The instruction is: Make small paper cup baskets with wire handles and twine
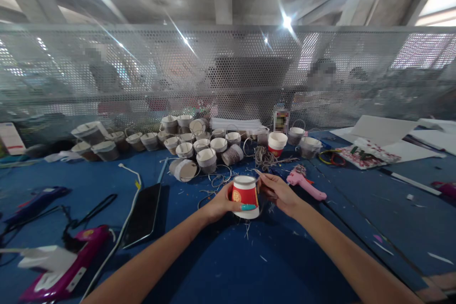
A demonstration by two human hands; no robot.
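My left hand [223, 202] is wrapped around a red and white paper cup [245, 196] with a gold emblem. The cup's narrower end faces up and has a grey band around its edge; a teal-nailed thumb lies across the front. Close against the cup's right side is my right hand [280, 192], its fingers pinched together. Whatever is between those fingertips is too small to make out. Beyond the hands lie a bundle of grey twine [265, 156] and a stack of red and white paper cups [277, 143].
Several grey-wrapped cups with handles [206, 160] crowd the back of the blue table [213, 266]. A pink glue gun [306, 184] lies right. Left are a phone [142, 216], cables and a purple power strip [67, 266]. Behind stands a perforated metal screen [199, 71].
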